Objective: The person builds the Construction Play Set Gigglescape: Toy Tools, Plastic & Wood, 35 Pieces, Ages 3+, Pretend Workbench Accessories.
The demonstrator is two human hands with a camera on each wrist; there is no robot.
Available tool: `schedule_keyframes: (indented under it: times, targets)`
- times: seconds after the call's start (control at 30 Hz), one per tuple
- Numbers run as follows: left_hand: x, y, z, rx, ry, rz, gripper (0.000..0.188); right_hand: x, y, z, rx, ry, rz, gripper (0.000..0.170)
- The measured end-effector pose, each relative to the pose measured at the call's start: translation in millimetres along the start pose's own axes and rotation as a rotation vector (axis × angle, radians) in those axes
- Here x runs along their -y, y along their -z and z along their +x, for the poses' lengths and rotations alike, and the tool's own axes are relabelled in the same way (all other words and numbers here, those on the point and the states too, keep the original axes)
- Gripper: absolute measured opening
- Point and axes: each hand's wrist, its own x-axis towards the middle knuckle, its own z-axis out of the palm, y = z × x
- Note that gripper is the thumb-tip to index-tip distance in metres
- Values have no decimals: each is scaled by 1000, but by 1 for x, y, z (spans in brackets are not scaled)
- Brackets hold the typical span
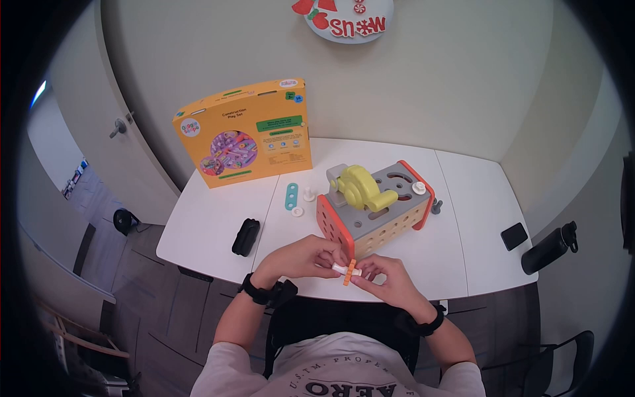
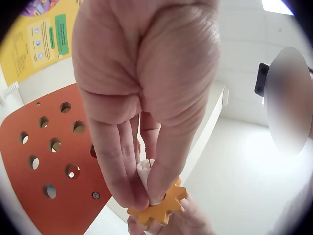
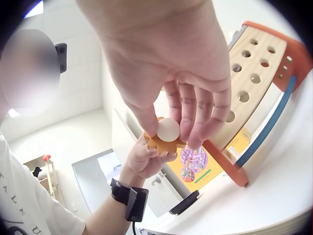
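Observation:
In front of the toy workbench, my two hands meet at an orange toy gear with a white plastic peg through its middle. My left hand pinches the peg's hollow, slotted end between thumb and fingers. On the gear's other side, my right hand grips the peg's rounded white head with thumb and fingertips. The gear stands on edge between the hands, close by the bench's red end panel. Fingers hide part of the peg.
A yellow-green toy saw sits on the bench top, near a white knob. Left of the bench lie a teal strip, a white ring and a black case. A yellow box stands behind; a black bottle is at right.

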Motion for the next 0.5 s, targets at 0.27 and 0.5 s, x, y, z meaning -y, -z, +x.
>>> schedule_keyframes:
  times: [0.27, 0.5]
  targets:
    - [1, -3, 3, -2, -71, -66, 20, -1, 2, -2, -29, 38, 48, 28]
    - [1, -4, 4, -13, -41, 40, 24, 0, 2, -3, -45, 70, 79, 29]
